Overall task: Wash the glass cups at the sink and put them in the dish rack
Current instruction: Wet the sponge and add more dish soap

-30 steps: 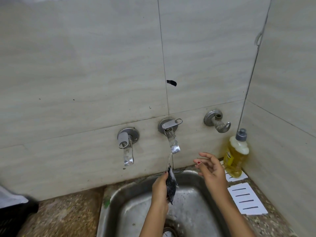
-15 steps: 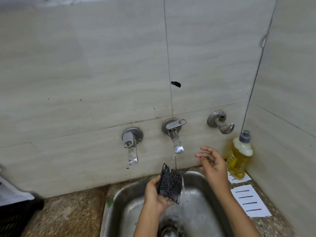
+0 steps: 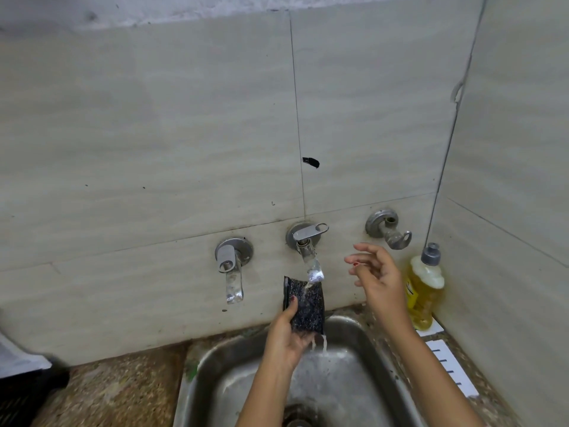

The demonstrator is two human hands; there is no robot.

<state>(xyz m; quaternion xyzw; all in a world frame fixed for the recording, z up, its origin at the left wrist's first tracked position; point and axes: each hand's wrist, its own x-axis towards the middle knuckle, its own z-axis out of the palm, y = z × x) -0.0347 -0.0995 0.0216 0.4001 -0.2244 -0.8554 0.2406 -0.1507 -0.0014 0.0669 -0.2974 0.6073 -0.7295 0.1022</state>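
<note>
The left hand (image 3: 284, 337), fingers curled round the scrubber (image 3: 308, 306), has turned it flat and lifted it under the tap (image 3: 308, 248) above its fingertips, the right hand (image 3: 378, 282) loose and empty beside; no cups show, so washing seems unstarted.

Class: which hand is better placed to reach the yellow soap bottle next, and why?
Probably the right hand: free, open, beside the soap bottle. The left hand holds the scrub pad.

scrubber (image 3: 306, 306) under middle tap (image 3: 308, 248) above sink (image 3: 363, 331), soap bottle (image 3: 424, 291) right, dish rack (image 3: 18, 392) far left
</note>
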